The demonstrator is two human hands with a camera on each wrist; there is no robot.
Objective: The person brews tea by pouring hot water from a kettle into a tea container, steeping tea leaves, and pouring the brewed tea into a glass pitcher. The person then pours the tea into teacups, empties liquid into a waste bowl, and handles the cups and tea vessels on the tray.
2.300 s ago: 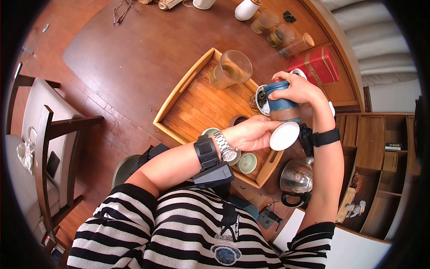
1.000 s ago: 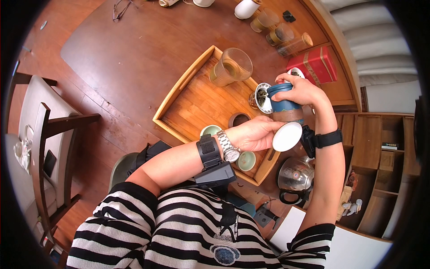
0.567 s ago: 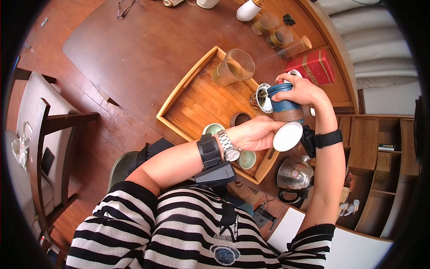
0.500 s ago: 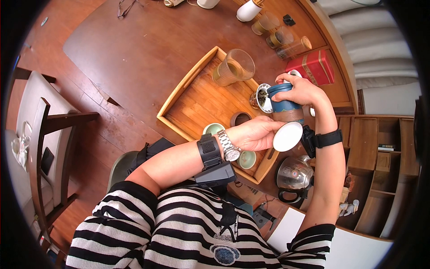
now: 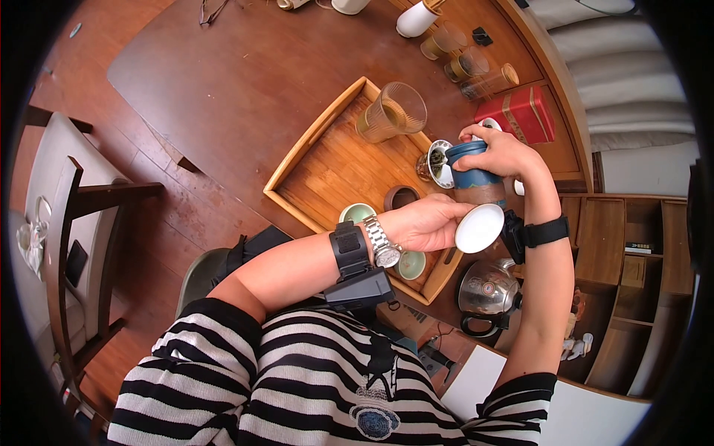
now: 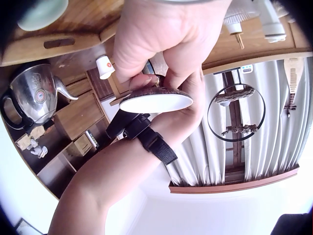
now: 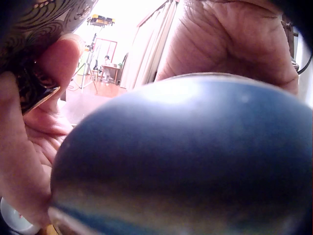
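1. Foreground: the blue canister fills the lower center and right; its surface is rounded and out of focus, with a brownish band low on the visible side.
2. Upper right: the palm of the right hand lies beyond the canister's upper edge.
3. Left: the left hand pinches a dark, glossy knob below a swirl-patterned lid.
4. Lower left corner: a white vessel with a small red mark, partly hidden.
5. Background: a pale curtain, a tripod and a table on a reddish floor.
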